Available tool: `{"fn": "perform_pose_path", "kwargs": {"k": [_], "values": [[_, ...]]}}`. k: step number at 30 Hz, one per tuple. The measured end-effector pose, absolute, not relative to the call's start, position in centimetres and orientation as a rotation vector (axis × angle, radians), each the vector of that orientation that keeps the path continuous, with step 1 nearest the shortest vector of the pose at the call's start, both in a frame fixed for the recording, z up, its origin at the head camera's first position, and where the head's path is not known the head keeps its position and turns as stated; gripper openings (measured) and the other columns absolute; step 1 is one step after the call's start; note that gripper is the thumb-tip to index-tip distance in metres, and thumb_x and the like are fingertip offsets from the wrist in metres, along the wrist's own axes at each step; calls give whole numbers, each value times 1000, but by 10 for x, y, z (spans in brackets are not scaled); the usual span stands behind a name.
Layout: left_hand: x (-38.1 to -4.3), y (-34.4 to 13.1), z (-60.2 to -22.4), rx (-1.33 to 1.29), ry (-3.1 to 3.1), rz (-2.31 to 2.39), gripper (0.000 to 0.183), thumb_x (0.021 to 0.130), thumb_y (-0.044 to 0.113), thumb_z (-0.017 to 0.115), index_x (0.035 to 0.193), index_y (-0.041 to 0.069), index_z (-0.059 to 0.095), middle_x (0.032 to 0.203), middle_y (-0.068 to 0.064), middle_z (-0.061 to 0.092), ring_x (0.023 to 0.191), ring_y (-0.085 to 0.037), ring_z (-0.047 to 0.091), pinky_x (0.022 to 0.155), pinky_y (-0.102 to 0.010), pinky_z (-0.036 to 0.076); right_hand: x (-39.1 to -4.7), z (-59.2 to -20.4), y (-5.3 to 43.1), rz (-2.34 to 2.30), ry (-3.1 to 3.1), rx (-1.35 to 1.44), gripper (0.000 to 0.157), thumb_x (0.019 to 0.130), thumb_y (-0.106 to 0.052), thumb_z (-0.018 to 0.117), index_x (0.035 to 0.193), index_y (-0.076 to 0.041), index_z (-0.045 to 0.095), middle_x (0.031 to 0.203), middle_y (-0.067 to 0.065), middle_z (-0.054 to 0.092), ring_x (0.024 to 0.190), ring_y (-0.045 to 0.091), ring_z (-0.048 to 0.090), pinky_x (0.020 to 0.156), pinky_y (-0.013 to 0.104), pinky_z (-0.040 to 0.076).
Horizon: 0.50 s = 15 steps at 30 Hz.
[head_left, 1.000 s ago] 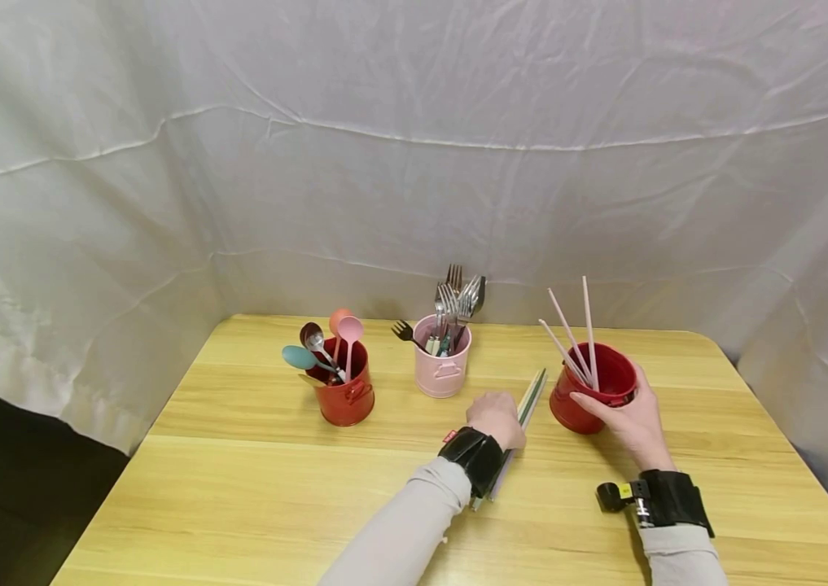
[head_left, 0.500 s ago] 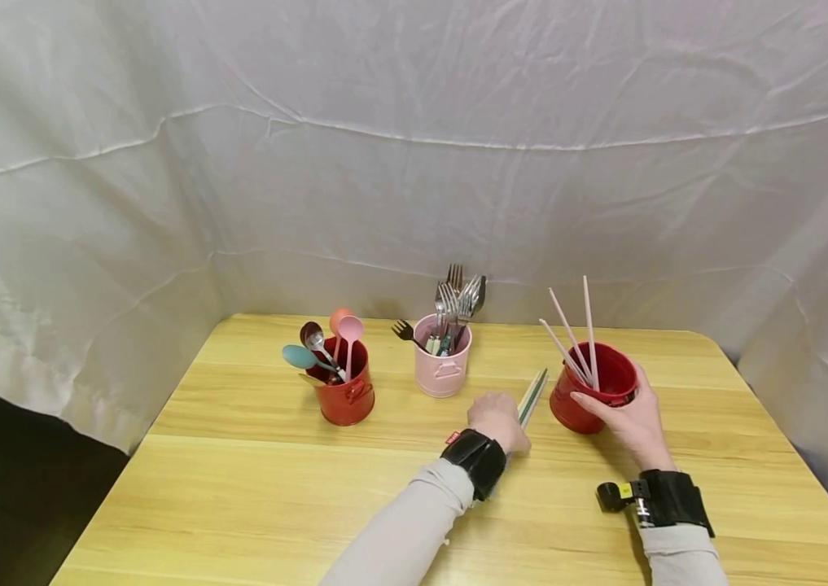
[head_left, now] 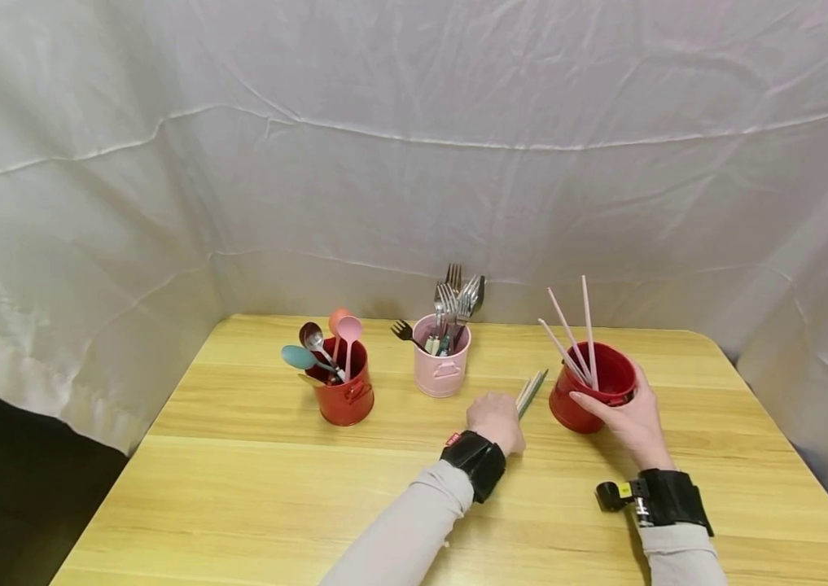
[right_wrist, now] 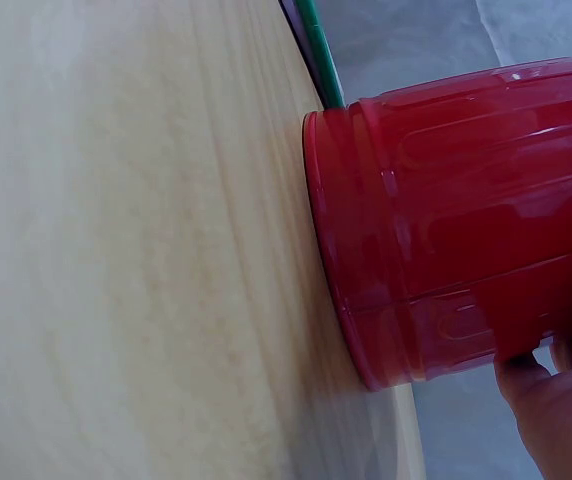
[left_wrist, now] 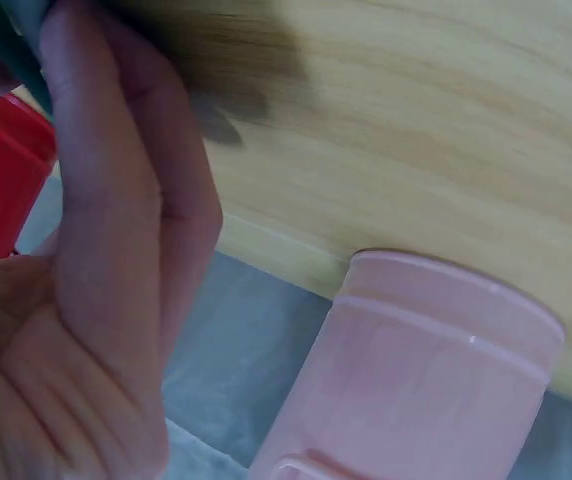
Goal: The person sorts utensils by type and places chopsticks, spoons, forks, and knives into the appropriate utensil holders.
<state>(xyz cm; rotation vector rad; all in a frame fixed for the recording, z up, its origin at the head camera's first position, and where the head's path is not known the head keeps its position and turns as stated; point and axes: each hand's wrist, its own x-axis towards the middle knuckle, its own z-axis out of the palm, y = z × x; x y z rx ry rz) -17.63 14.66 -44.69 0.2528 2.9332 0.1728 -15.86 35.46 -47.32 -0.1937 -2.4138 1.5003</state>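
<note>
My left hand [head_left: 496, 423] is at mid-table, pinching several slim chopsticks [head_left: 530, 392]. Their cream and green tips poke out past the hand, and the rest is hidden beneath it. In the left wrist view a green chopstick [left_wrist: 14, 55] passes between the curled fingers [left_wrist: 106, 190] and the thumb. My right hand [head_left: 629, 419] grips a red bucket [head_left: 575, 413] by its rim, thumb at the front and fingers behind. Three pale pink chopsticks [head_left: 589, 334] lean in that bucket. In the right wrist view the red bucket's base [right_wrist: 341, 250] is at the tabletop.
Farther back stands a pink bucket [head_left: 440, 378] with forks [head_left: 450, 301] in it, a black fork [head_left: 406, 331] leaning out leftward. Another red bucket [head_left: 345, 404] to the left holds spoons [head_left: 350, 329]. Pale cloth [head_left: 414, 195] hangs behind the wooden table [head_left: 252, 488].
The near ends of the chopsticks, earlier visible beside my left wrist, are now hidden under the hand and forearm. Their far tips are bunched slightly differently. My right hand and its bucket stay put.
</note>
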Motion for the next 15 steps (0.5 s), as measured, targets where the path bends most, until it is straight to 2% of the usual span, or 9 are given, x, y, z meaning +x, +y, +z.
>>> {"fn": "perform_pose_path", "kwargs": {"k": [2, 6, 15], "values": [[-177, 143, -445, 265, 2912, 245, 22, 72, 31, 84, 79, 17, 69, 85, 3, 71, 80, -14, 67, 63, -27, 54, -159, -474, 355, 1497, -2415, -197, 93, 80, -17, 86, 156, -14, 32, 148, 13, 48, 124, 13, 45, 89, 7, 38], [-181, 135, -440, 277, 2850, 382, 24, 76, 24, 81, 67, 15, 61, 76, 2, 64, 73, -15, 61, 61, -28, 51, -159, -474, 355, 1494, -2419, -203, 93, 80, -17, 86, 156, -14, 32, 148, 13, 48, 125, 14, 45, 89, 7, 38], [-185, 124, -438, 262, 2804, 514, 24, 75, 19, 83, 69, 13, 60, 75, -1, 62, 68, -17, 56, 55, -25, 45, -159, -473, 355, 1497, -2426, -203, 93, 80, -18, 85, 156, -14, 31, 149, 14, 47, 126, 16, 44, 89, 7, 38]]}}
